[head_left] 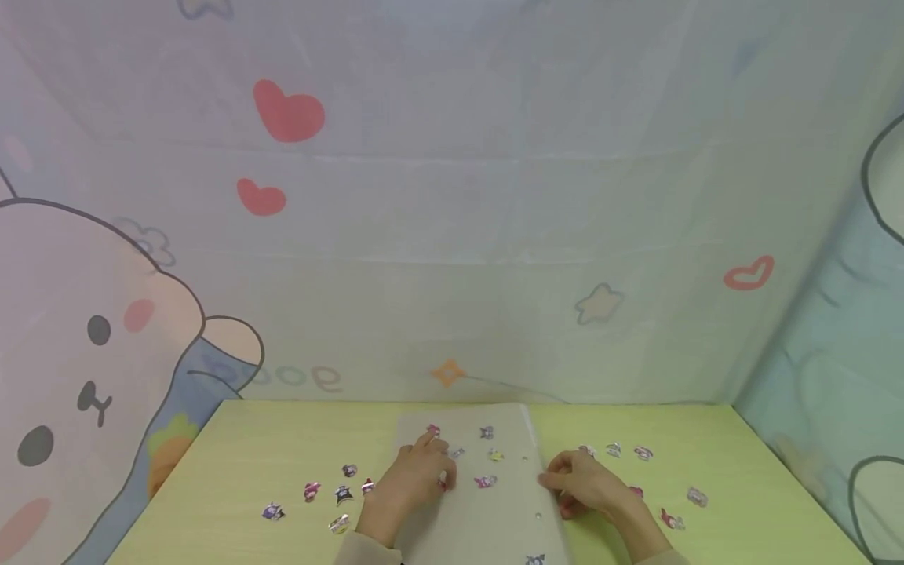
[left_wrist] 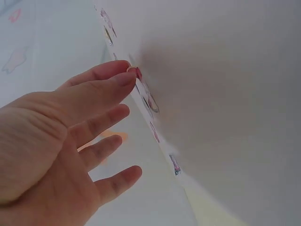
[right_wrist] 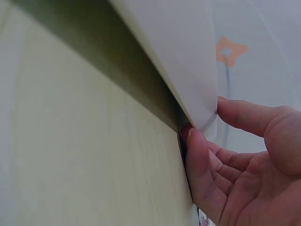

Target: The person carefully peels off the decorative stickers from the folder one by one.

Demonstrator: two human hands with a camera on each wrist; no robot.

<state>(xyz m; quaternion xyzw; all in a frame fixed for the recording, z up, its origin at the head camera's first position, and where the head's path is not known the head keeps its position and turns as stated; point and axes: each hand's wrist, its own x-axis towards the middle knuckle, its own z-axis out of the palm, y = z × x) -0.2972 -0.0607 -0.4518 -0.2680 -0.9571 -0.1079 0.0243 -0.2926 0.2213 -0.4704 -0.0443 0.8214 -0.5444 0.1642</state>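
A white paper sheet or booklet (head_left: 487, 526) lies on the table, several small cartoon stickers on its surface. Above its left part, my left hand (head_left: 420, 479) pinches a small red sticker (left_wrist: 138, 73) between thumb and index finger, the other fingers spread. The sticker is at or just over the paper; contact is not clear. At the paper's right edge, my right hand (head_left: 589, 486) pinches the border between thumb and fingers. In the right wrist view that paper edge (right_wrist: 188, 70) is lifted a little off the tabletop, with the right thumb on the upper face.
Loose stickers, such as a purple one (head_left: 272, 512), are scattered on the pale yellow table (head_left: 212, 471) left of the paper. More, including a red one (head_left: 669, 519), lie to the right. A printed cloth backdrop (head_left: 424, 235) stands behind the table.
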